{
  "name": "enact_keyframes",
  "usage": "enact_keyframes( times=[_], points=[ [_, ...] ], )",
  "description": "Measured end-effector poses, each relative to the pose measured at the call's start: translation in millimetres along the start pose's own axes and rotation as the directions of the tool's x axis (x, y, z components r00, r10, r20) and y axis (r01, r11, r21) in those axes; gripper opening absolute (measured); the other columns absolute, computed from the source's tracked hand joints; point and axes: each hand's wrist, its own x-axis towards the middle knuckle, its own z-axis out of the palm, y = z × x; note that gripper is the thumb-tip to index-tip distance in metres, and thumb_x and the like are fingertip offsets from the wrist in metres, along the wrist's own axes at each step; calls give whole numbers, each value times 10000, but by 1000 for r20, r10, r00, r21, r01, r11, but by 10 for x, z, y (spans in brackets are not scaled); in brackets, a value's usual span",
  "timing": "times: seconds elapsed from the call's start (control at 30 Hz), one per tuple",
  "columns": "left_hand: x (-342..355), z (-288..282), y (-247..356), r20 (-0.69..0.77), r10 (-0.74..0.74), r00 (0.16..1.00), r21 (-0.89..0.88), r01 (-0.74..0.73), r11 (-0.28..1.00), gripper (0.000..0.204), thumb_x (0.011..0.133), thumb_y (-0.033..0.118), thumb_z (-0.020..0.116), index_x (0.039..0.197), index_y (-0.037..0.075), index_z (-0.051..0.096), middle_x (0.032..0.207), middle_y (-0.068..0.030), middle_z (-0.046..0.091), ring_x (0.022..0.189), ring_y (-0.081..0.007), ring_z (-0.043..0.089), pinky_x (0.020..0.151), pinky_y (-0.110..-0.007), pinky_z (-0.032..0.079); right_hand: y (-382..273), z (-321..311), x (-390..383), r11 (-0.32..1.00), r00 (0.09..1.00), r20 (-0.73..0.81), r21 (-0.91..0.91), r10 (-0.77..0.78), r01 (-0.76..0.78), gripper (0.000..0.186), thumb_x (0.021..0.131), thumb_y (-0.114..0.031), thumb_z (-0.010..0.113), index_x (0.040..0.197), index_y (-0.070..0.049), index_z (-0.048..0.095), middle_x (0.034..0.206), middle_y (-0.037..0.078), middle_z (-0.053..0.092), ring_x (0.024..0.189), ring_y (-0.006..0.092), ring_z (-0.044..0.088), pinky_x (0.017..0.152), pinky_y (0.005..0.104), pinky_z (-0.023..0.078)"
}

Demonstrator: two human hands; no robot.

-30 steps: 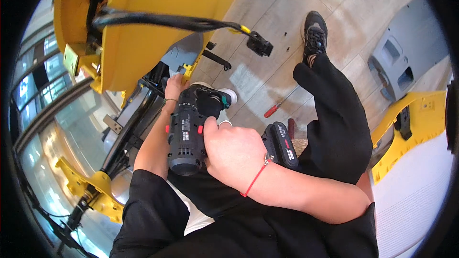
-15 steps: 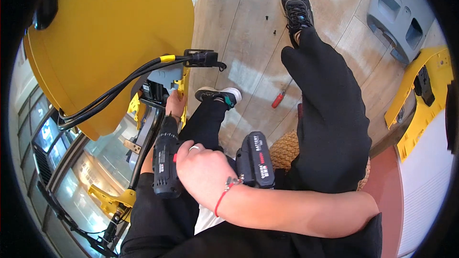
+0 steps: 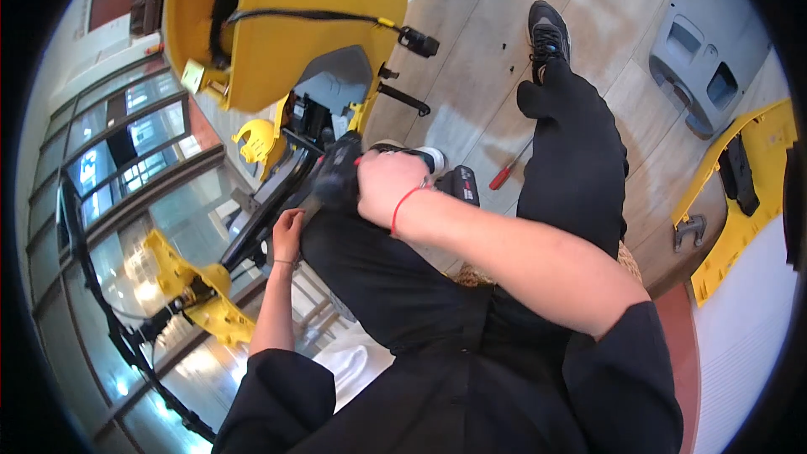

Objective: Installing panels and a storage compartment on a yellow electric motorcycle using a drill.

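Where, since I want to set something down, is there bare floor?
Bare floor shows between right trouser leg and grey plastic panel, and between red-handled screwdriver and black lever. Crowded: black frame, left hand and cordless drill in the right hand.

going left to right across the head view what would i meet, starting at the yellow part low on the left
Yellow part → cordless drill → red screwdriver handle → upper black shoe → grey panel with two recesses.
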Motion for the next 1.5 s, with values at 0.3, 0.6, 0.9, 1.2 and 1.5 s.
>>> enact_keyframes(
  times=[0.3, 0.6, 0.9, 1.2, 1.5],
  points=[
    [-1787, 460, 156, -300, -129, 945, -464, -26, 885, 124, 921, 143, 544, 900, 33, 597, 632, 81, 432, 544, 1, 351, 476, -176, 254, 479, 659, -311, 976, 973, 83, 13, 214, -216, 329, 714, -201, 567, 982, -19, 626, 978, 206, 647, 943, 351, 621, 817, 418, 502],
    [-1866, 571, 180, -287, -167, 943, -646, -62, 761, 108, 932, 145, 504, 942, 62, 572, 699, 58, 457, 559, -2, 351, 480, -162, 263, 1195, 904, 178, 869, 870, -133, -84, 476, -488, 509, 745, -190, 623, 1169, 44, 465, 1119, 221, 580, 1032, 333, 591, 878, 408, 475],
    [-1403, 748, 199, -597, 54, 800, -108, -148, 983, 103, 837, -26, 470, 881, 5, 558, 726, -66, 502, 648, -173, 457, 607, -287, 374, 2126, 1326, 765, 780, 862, -303, -376, 406, -500, 711, 701, -87, 660, 1297, 18, 284, 1110, 203, 520, 1032, 326, 559, 880, 381, 469],
    [-881, 522, 453, -441, -177, 880, -655, -181, 734, 170, 842, -40, 425, 977, 11, 517, 780, -60, 536, 664, -142, 492, 597, -255, 409, 2712, 1845, 1134, 681, 746, -441, -333, 499, -652, 690, 808, -66, 589, 1381, -7, 209, 1100, 228, 518, 990, 371, 547, 829, 425, 454],
    [241, 906, 1748, 186, 453, 872, -963, 69, 261, 98, 833, 6, 484, 924, 35, 466, 796, -81, 498, 771, -190, 525, 743, -301, 425, 2731, 1957, 1475, 654, 669, -476, -230, 570, -721, 768, 659, -45, 652, 1334, 8, 289, 1175, 274, 460, 1103, 421, 452, 968, 445, 375]
  ],
)
